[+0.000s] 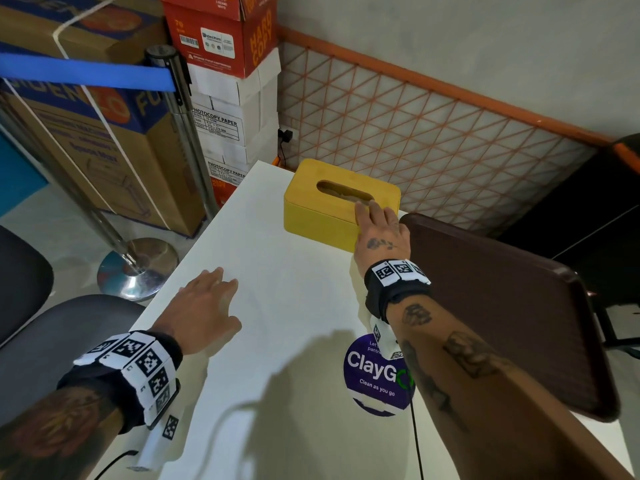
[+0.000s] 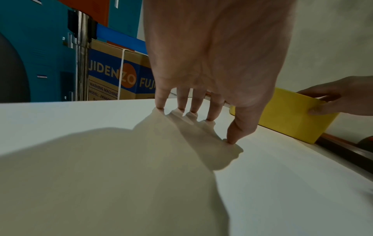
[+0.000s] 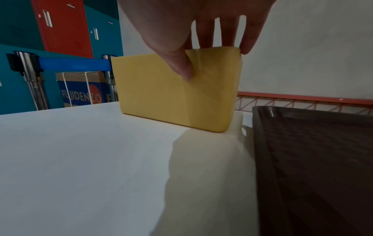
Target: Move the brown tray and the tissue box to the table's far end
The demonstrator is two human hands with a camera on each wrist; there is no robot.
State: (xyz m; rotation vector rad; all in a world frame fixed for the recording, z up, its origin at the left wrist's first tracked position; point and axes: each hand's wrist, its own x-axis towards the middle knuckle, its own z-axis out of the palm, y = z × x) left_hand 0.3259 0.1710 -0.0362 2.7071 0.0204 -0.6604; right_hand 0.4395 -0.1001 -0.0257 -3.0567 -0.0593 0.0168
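A yellow rectangular tissue box (image 1: 341,206) with an oval slot in its lid stands upright near the far end of the white table (image 1: 277,306), its long side toward the person. The right hand (image 1: 380,233) grips the box at its near right corner: the fingers (image 1: 367,209) lie over the top of the lid close to the slot, and in the right wrist view the thumb (image 3: 181,63) presses against the near side wall (image 3: 175,95) while the other fingers curl over the top edge. The left wrist view shows the same hold from the side, with the thumb on the box's wall (image 2: 292,115) and the fingers over the rim. Just to the right of the box lies a dark brown rectangular plastic tray (image 1: 512,306) with a raised rim and a textured floor; it rests flat along the table's right side, its far corner close to the box, and whether the two touch cannot be told. The left hand (image 1: 204,306) holds nothing: it is spread open with its fingertips (image 2: 210,119) and thumb tip set on the bare tabletop, well apart from the box and the tray. A round purple sticker (image 1: 375,379) on the table lies partly under the right forearm.
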